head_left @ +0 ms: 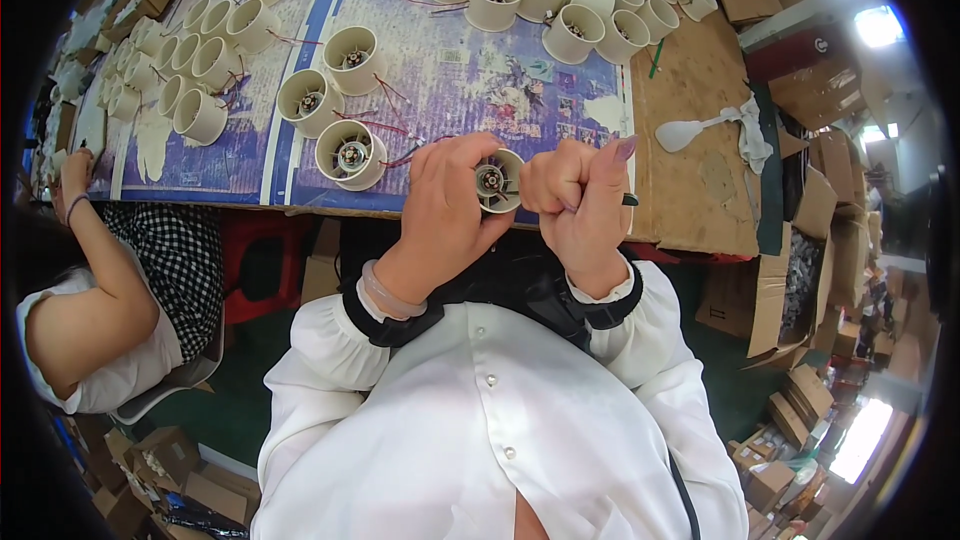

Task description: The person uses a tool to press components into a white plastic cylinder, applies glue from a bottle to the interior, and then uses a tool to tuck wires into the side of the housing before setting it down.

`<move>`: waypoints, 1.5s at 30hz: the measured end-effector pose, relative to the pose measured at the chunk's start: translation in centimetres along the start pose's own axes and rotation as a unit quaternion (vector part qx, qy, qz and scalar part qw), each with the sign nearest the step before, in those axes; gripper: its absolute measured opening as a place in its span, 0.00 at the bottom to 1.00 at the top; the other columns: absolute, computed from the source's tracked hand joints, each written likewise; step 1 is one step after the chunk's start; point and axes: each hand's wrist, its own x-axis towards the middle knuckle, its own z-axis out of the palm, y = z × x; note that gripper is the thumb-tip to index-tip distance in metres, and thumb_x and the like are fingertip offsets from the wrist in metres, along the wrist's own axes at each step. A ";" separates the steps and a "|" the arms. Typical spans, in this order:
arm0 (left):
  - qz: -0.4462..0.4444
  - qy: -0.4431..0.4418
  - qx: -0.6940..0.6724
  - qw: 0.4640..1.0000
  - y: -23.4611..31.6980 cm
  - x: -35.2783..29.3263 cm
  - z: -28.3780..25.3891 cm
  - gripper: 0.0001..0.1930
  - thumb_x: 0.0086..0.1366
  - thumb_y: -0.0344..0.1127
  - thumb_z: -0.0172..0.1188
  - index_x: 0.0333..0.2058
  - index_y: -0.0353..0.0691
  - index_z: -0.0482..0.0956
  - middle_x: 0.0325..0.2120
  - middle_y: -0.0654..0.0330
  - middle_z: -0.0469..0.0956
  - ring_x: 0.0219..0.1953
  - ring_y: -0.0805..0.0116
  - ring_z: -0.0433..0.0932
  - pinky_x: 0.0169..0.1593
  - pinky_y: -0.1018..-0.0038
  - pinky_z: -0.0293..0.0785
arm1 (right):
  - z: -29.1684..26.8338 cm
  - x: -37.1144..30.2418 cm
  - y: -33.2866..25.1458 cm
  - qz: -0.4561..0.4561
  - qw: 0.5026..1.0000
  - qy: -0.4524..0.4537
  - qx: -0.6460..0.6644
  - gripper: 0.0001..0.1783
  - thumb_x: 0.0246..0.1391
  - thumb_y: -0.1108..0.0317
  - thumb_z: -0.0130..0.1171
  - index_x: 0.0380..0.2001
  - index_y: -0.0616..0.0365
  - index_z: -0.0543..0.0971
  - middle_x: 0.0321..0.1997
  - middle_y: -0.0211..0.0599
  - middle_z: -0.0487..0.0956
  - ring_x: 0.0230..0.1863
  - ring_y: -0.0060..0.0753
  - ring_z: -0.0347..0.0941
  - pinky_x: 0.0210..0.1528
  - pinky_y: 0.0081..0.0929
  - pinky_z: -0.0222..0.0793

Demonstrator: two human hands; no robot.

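Note:
My left hand (445, 202) grips a round cream plastic housing (510, 168) at the table's near edge, its open top facing up. Inside it sit spokes and a small metal motor-like part. Against its right side is my right hand (580, 200), closed in a fist with the thumb raised. A dark rounded end (630, 200) sticks out beside that fist; the rest of the object is hidden by the fingers. Just left of my left hand stands a similar housing (350, 155) with thin red and dark wires trailing from it. Two more housings stand behind that one.
Many like housings (495, 0) crowd the far side of the table (430, 90), and another group (200, 118) stands at the left. A white spoon-shaped tool (680, 134) lies on cardboard at the right. A co-worker's arm (115, 260) reaches the table at left. An open carton (770, 290) stands right.

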 end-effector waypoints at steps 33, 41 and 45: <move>-0.247 -0.077 -0.359 0.897 0.6 1.0 -2.7 0.30 0.55 0.23 0.63 0.53 0.37 0.56 0.47 0.58 0.71 0.49 0.72 0.71 0.53 0.74 0.69 | -1.3 -2.2 -5.7 -0.067 0.828 -0.142 -0.538 0.09 0.56 0.62 0.58 0.27 0.54 0.73 0.12 0.33 0.65 0.13 0.33 0.62 0.17 0.30 0.57; -0.248 -0.080 -0.382 0.887 0.4 1.2 -2.3 0.29 0.57 0.23 0.62 0.53 0.37 0.57 0.48 0.57 0.71 0.49 0.71 0.71 0.52 0.74 0.69 | -2.3 -2.9 -3.7 -0.139 0.768 -0.172 -0.601 0.04 0.46 0.72 0.61 0.27 0.55 0.75 0.14 0.38 0.71 0.16 0.41 0.70 0.18 0.33 0.62; -0.256 -0.083 -0.393 0.879 0.6 1.0 -2.3 0.28 0.58 0.23 0.62 0.53 0.38 0.57 0.47 0.57 0.71 0.49 0.71 0.71 0.51 0.75 0.70 | -2.1 -3.1 -3.1 -0.157 0.793 -0.189 -0.558 0.04 0.44 0.75 0.60 0.24 0.55 0.75 0.13 0.37 0.69 0.16 0.41 0.69 0.18 0.33 0.62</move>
